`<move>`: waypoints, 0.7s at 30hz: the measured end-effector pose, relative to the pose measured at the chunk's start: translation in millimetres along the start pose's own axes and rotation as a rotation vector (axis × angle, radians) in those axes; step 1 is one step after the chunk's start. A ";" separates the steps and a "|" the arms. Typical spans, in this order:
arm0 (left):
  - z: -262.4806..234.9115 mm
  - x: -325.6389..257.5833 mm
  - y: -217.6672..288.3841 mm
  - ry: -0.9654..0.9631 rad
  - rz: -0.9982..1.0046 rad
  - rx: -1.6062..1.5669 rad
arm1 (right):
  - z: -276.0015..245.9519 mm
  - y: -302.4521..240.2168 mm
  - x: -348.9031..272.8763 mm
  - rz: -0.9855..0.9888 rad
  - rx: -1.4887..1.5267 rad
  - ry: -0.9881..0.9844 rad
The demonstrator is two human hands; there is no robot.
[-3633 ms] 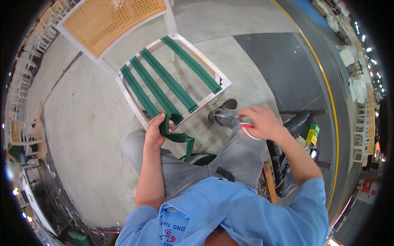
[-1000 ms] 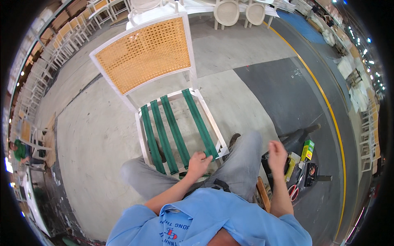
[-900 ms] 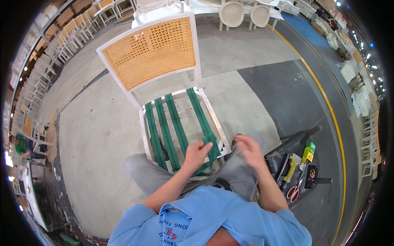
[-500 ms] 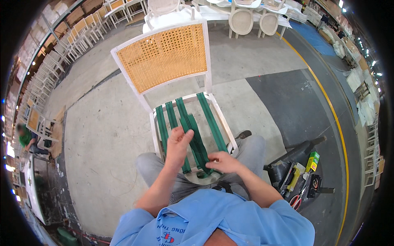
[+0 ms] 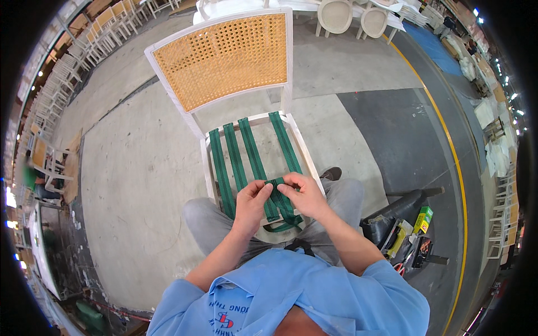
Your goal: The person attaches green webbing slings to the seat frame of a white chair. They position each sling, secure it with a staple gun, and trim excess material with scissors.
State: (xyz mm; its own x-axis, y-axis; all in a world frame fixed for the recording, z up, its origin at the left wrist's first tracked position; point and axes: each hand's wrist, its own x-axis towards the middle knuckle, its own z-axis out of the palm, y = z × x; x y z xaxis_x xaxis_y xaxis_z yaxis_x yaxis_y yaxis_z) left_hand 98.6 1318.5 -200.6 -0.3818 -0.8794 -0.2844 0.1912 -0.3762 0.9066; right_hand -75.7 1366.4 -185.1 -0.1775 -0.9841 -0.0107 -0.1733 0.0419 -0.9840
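A white chair frame [image 5: 297, 137] with a woven cane back [image 5: 224, 56] stands in front of me. Several green webbing straps [image 5: 247, 154] run front to back across its open seat. My left hand [image 5: 253, 200] and my right hand [image 5: 302, 193] meet over the front of the seat, both pinching a loose green strap [image 5: 278, 193] that loops down toward my lap. My knees in grey trousers sit on either side of the chair's front rail.
A dark tool bag [image 5: 395, 215] with tools, a small green box [image 5: 423, 218] and red-handled pliers lies at my right on the dark floor patch. White chairs are stacked along the left [image 5: 67, 67] and at the back [image 5: 347, 14]. A yellow floor line [image 5: 457, 168] curves on the right.
My right hand came back from the tool bag on the right to the seat. Both hands closed together on the loose green strap. The view tilted up, so the chair sits lower and nearer.
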 end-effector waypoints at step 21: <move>5.4 52.7 15.0 0.103 0.578 0.924 | -19.7 7.3 57.0 -0.307 -0.324 0.027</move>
State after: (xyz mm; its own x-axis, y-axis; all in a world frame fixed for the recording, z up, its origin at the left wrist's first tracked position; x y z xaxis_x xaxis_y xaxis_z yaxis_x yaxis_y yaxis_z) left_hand 76.4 1268.1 -200.3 -0.3674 -0.8888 0.2738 -0.4512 0.4278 0.7832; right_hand -106.1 1314.0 -189.4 -0.0944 -0.9547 0.2821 -0.5159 -0.1955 -0.8341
